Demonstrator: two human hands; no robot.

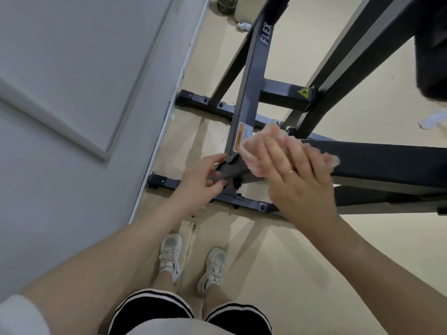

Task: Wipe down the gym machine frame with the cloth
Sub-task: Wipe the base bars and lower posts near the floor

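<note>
Pink cloth (251, 151): pressed flat under the right hand (294, 170) against the grey frame beam (254, 76), beside its warning label (243, 137).
Right hand: fingers spread and straight on the cloth.
Left hand (200, 180): curled round the beam's near end.
Risk: the cloth could bunch or slide out if pressure is eased; the label's edge might be lifted by rubbing.

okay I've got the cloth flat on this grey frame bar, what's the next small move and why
Probably slide the right hand and the pink cloth up the grey frame bar toward the FLEX lettering. The cloth covers only the bar's lower end by the warning sticker, and the left hand grips that end.
</note>
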